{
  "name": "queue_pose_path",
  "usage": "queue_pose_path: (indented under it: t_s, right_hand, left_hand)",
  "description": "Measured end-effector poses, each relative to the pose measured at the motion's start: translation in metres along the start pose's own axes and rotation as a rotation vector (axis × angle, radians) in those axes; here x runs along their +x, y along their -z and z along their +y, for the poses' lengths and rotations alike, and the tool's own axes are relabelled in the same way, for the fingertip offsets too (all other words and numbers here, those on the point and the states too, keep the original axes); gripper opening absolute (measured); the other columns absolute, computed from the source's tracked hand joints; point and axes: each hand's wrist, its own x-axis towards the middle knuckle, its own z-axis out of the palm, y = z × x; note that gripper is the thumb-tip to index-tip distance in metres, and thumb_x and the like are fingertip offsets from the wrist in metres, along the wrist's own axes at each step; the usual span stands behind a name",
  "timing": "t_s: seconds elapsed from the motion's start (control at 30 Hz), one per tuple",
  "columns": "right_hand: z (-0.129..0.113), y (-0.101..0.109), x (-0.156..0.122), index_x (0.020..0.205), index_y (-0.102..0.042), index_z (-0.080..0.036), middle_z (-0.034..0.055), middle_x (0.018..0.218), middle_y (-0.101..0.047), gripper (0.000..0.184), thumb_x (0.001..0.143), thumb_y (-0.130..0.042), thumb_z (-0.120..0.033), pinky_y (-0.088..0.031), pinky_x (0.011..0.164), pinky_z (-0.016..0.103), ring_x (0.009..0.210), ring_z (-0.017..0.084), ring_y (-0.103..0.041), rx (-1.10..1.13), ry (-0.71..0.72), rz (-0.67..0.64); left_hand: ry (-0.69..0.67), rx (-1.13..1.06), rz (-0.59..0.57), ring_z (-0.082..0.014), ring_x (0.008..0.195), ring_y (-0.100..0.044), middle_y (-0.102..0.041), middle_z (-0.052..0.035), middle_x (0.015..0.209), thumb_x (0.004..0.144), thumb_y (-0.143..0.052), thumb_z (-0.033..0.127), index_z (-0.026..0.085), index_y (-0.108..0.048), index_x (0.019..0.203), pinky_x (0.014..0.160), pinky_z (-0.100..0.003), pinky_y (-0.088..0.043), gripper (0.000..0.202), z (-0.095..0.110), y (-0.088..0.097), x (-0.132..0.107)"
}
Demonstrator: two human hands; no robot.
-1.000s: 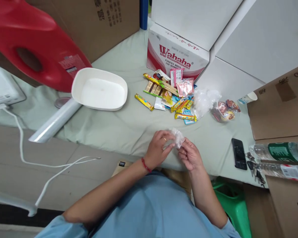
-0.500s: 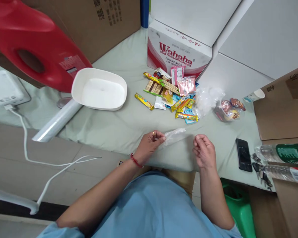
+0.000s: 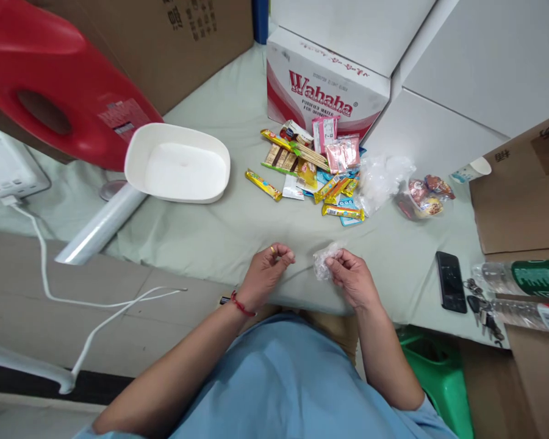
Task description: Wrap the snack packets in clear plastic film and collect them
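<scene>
Between thumb and fingers of my right hand [image 3: 354,277] is a crumpled piece of clear plastic film [image 3: 326,261], just above the front of the cloth-covered table. To its left, a short gap away, my left hand [image 3: 268,273] has its fingers curled in with the thumb near them, and nothing shows in its grip. Beyond both hands lies a pile of small packaged snacks [image 3: 318,161], with yellow-wrapped bars [image 3: 343,212] along its near side. Another yellow bar [image 3: 263,185] lies apart at the pile's left. A bunched clear plastic bag [image 3: 382,180] touches the pile's right side.
Left stand a white plastic tub [image 3: 178,164], a roll of cling film [image 3: 103,225] and a big red jug [image 3: 73,91]. Behind the snacks is a Wahaha carton [image 3: 327,85]. To the right are wrapped food in a clear container [image 3: 424,198], a phone [image 3: 451,281], keys [image 3: 482,314] and bottles [image 3: 526,280].
The clear film has passed from my left hand to my right and is now bunched up. My right hand has moved left; my left hand has drawn slightly left, off the film.
</scene>
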Motion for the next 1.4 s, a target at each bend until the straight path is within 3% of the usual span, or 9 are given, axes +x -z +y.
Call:
queue_pose_path:
  t_s: [0.2, 0.47, 0.6, 0.77, 0.87, 0.97, 1.1, 1.23, 1.4]
  right_hand:
    - [0.001, -0.006, -0.005, 0.074, -0.064, -0.019, -0.0067, 0.058, -0.048, 0.046, 0.067, -0.092, -0.055, -0.023, 0.044, 0.021, 0.049, 0.006, -0.034, 0.008, -0.052, -0.09]
    - [0.002, 0.02, -0.012, 0.082, -0.066, -0.022, -0.0049, 0.068, -0.057, 0.041, 0.066, -0.095, -0.045, -0.028, 0.046, 0.02, 0.051, 0.005, -0.032, 0.186, -0.023, 0.009]
    - [0.016, 0.031, -0.018, 0.09, -0.068, -0.021, -0.0011, 0.074, -0.063, 0.043, 0.071, -0.089, -0.054, -0.03, 0.048, 0.022, 0.054, 0.008, -0.038, 0.0, -0.027, 0.094]
    - [0.012, 0.034, -0.031, 0.1, -0.07, -0.023, 0.0022, 0.085, -0.064, 0.028, 0.094, -0.071, -0.05, -0.045, 0.066, 0.029, 0.07, 0.016, -0.053, -0.444, 0.394, 0.39]
    - [0.003, 0.025, -0.032, 0.111, -0.073, -0.025, 0.0087, 0.105, -0.066, 0.028, 0.092, -0.076, -0.045, -0.051, 0.082, 0.038, 0.089, 0.023, -0.059, -0.79, 0.686, 0.259]
    - [0.002, 0.015, -0.024, 0.112, -0.076, -0.026, 0.0109, 0.11, -0.069, 0.019, 0.095, -0.072, -0.035, -0.051, 0.089, 0.043, 0.1, 0.026, -0.058, -1.051, 0.813, 0.087]
    - [0.006, 0.011, -0.017, 0.1, -0.077, -0.026, 0.0073, 0.096, -0.072, 0.015, 0.101, -0.062, -0.025, -0.049, 0.085, 0.04, 0.092, 0.023, -0.058, -0.963, 0.814, 0.06]
    - [0.0, 0.016, -0.023, 0.094, -0.074, -0.025, 0.0037, 0.086, -0.07, 0.011, 0.1, -0.065, -0.029, -0.048, 0.075, 0.034, 0.081, 0.019, -0.061, -0.691, 0.675, 0.031]
    - [-0.004, 0.02, -0.03, 0.089, -0.072, -0.023, 0.0023, 0.084, -0.068, 0.018, 0.097, -0.069, -0.039, -0.046, 0.072, 0.03, 0.077, 0.017, -0.058, -0.507, 0.497, 0.095]
  left_hand:
    - [0.01, -0.06, -0.259, -0.014, 0.071, -0.056, -0.066, -0.0002, 0.076, 0.075, -0.081, 0.062, 0.018, -0.07, 0.08, 0.068, -0.027, -0.043, 0.046, 0.003, -0.019, -0.005]
    - [0.127, -0.384, -0.031, -0.0092, 0.064, -0.051, -0.06, 0.0039, 0.066, 0.059, -0.094, 0.06, 0.018, -0.066, 0.074, 0.064, -0.023, -0.04, 0.053, -0.003, -0.002, 0.008]
    - [0.169, -0.383, -0.038, -0.0102, 0.067, -0.054, -0.063, 0.002, 0.068, 0.057, -0.095, 0.06, 0.017, -0.07, 0.075, 0.066, -0.024, -0.042, 0.053, -0.007, -0.004, 0.006]
    - [0.161, -0.319, -0.097, -0.0119, 0.07, -0.056, -0.067, -0.0002, 0.072, 0.065, -0.09, 0.058, 0.016, -0.075, 0.082, 0.071, -0.027, -0.046, 0.048, -0.009, -0.009, 0.004]
    - [0.164, -0.311, -0.115, -0.0121, 0.069, -0.057, -0.068, -0.0014, 0.072, 0.069, -0.087, 0.053, 0.016, -0.075, 0.08, 0.069, -0.027, -0.045, 0.041, -0.006, -0.01, 0.003]
    - [0.182, -0.326, -0.102, -0.0125, 0.068, -0.057, -0.068, -0.0023, 0.071, 0.069, -0.086, 0.047, 0.016, -0.076, 0.077, 0.066, -0.026, -0.044, 0.034, -0.002, -0.01, 0.001]
    - [0.212, -0.312, -0.066, -0.0124, 0.067, -0.057, -0.071, -0.0041, 0.073, 0.067, -0.085, 0.044, 0.016, -0.075, 0.073, 0.062, -0.025, -0.04, 0.031, 0.002, -0.008, -0.001]
    - [0.222, -0.291, -0.047, -0.0119, 0.065, -0.055, -0.071, -0.0037, 0.074, 0.066, -0.082, 0.045, 0.016, -0.073, 0.073, 0.06, -0.025, -0.038, 0.031, 0.002, -0.009, 0.0]
    - [0.173, -0.238, -0.137, -0.0116, 0.066, -0.052, -0.066, -0.0007, 0.072, 0.072, -0.08, 0.051, 0.017, -0.068, 0.074, 0.062, -0.025, -0.04, 0.036, 0.0, -0.011, 0.0]
